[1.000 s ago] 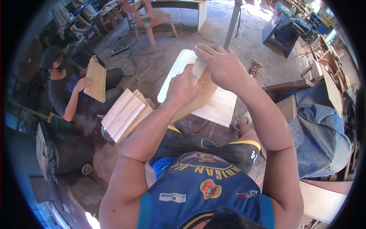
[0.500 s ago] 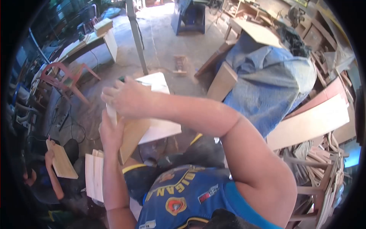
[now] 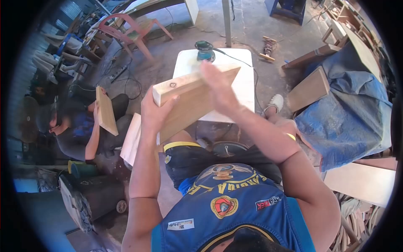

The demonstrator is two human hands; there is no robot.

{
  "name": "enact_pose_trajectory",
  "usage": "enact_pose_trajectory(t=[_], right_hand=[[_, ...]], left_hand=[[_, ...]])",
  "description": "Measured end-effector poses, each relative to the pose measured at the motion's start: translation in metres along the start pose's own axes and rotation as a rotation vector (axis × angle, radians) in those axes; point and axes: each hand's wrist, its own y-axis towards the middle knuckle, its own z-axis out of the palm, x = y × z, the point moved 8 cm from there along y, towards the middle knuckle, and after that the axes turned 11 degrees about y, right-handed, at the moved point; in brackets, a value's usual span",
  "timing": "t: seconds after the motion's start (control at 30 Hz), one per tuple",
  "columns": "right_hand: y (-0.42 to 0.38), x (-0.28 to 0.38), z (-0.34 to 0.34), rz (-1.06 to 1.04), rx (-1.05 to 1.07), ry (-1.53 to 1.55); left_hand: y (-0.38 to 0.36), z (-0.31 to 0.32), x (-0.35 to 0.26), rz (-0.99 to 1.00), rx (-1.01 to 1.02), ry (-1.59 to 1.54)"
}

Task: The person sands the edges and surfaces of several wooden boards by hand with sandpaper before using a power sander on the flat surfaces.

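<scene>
My left hand point(image 3: 155, 111) grips the near left corner of a thick wooden board point(image 3: 189, 109), thumb on its broad face. The board is held up on edge and tilted, with a dark knot in its narrow upper edge. Against that edge, toward the far end, is my right hand point(image 3: 220, 90); its fingers are blurred by motion, so whether anything is under them is hidden. Behind the board stands a white-topped table point(image 3: 241, 90), with a teal sander point(image 3: 205, 51) on its far side and a cable running off to the right.
At left, another person point(image 3: 79, 130) holds a wooden board point(image 3: 107, 111). A pink plastic chair point(image 3: 136, 35) stands beyond. To the right are a blue tarp point(image 3: 348, 113) over a pile and a leaning plank point(image 3: 310, 90). A cable reel point(image 3: 267, 48) lies on the floor.
My right hand has moved from the board's left end along its upper edge toward the far end. My left hand keeps its hold. The camera view has shifted, bringing the sander into full view.
</scene>
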Motion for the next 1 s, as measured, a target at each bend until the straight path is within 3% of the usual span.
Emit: enact_pose_trajectory(t=[0.07, 0.13, 0.17, 0.27, 0.3, 0.4, 0.47, 0.57, 0.63, 0.67, 0.73, 0.8, 0.87, 0.97, 1.0], right_hand=[[0.003, 0.024, 0.021, 0.03, 0.02, -0.041], [0.0, 0.037, 0.036, -0.126, -0.007, -0.047], [-0.006, 0.015, 0.04, -0.119, -0.014, -0.036], [-0.036, -0.127, 0.032, 0.181, -0.16, -0.176], [-0.029, -0.14, 0.016, 0.279, -0.182, -0.219], [-0.01, -0.084, 0.059, 0.261, -0.073, 0.022], [0.019, 0.024, 0.074, -0.028, 0.005, 0.131], [0.036, 0.054, 0.067, -0.132, 0.117, 0.201], [0.01, -0.025, 0.078, 0.056, 0.128, 0.089], [0.021, -0.034, 0.068, 0.054, 0.126, 0.092], [0.014, -0.089, 0.048, 0.835, -0.24, 0.983], [0.023, -0.006, 0.067, 0.057, 0.038, 0.106], [0.042, 0.065, 0.056, -0.099, 0.151, 0.26], [0.016, -0.037, 0.058, 0.083, -0.041, 0.11], [-0.002, -0.116, 0.053, 0.299, -0.122, 0.245]], left_hand=[[-0.003, 0.002, 0.004, -0.04, -0.001, -0.034], [-0.005, 0.006, 0.011, -0.081, -0.008, -0.076], [-0.006, 0.006, 0.016, -0.093, -0.011, -0.095], [-0.008, -0.001, 0.043, -0.132, -0.049, -0.16], [-0.008, -0.003, 0.049, -0.145, -0.075, -0.219], [0.0, -0.001, 0.051, -0.127, -0.049, -0.19], [0.008, -0.004, 0.043, -0.131, -0.028, -0.13], [0.013, -0.004, 0.036, -0.095, -0.008, -0.104], [0.016, -0.005, 0.029, -0.057, -0.007, -0.128], [0.017, -0.005, 0.029, -0.118, -0.008, -0.169], [0.014, -0.002, 0.031, -0.184, 0.01, -0.203], [0.025, 0.003, 0.03, -0.182, 0.001, -0.217], [0.028, 0.004, 0.023, -0.161, 0.022, -0.143], [0.03, 0.003, 0.025, -0.141, 0.057, -0.209], [0.031, 0.0, 0.039, -0.137, 0.054, -0.248]])
